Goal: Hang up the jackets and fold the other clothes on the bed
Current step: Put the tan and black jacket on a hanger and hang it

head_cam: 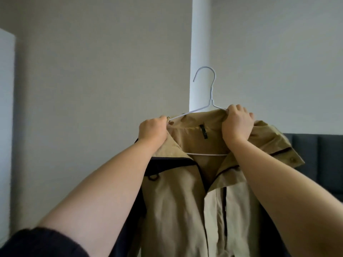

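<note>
At the collar, raised before the pale wall [92, 71], the left hand [153, 131] is curled round one arm of the white wire hanger [211, 95] and the cloth beneath it. The right hand [236, 123] clamps the other arm together with bunched collar. The tan jacket [178, 210] hangs open between the forearms, its front facing the camera.

The step looks like seating the shoulders. The right side appears rucked, so I would slide that cloth outward along the wire and flatten the collar before either hand lets go, keeping the hook upright and free.

Behind stand a white column [200, 43] and a dark padded headboard [315, 154]. No rail is in view, and nothing crowds the hook.
</note>
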Tool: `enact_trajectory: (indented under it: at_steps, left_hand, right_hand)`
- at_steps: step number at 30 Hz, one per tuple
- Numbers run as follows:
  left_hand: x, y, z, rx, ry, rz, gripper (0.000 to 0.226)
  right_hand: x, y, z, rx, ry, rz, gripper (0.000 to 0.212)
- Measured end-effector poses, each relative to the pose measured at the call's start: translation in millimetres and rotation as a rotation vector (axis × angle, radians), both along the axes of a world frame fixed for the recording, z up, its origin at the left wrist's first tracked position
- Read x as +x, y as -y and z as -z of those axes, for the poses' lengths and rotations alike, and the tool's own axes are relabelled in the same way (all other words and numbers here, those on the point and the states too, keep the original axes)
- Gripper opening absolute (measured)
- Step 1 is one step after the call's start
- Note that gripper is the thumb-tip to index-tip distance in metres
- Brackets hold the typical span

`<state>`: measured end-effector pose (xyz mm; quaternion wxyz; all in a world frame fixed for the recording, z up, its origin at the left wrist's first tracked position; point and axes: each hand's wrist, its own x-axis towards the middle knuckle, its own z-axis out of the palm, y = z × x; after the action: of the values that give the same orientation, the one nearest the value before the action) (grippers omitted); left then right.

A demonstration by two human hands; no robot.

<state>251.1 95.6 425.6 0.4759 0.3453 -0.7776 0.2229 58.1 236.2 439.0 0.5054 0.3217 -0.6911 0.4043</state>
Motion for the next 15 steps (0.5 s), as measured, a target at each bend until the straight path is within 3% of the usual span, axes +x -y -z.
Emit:
enact_trajectory:
  at_steps: [7, 12, 15]
  left_hand:
    - [-82, 28, 144, 0.327, 0.306, -0.022, 0.029]
    - [-129, 42, 228, 0.378, 0.557, -0.114, 0.028]
    - [-151, 47, 269, 0.593, 0.538, -0.072, 0.029]
  right_hand:
    - [-71, 21, 133, 0.465, 0.148, 0.157, 0.015]
    - [-114, 43, 227, 0.670, 0.264, 0.172, 0.019]
    - [-134, 52, 278, 0.730, 0.358, 0.112, 0.016]
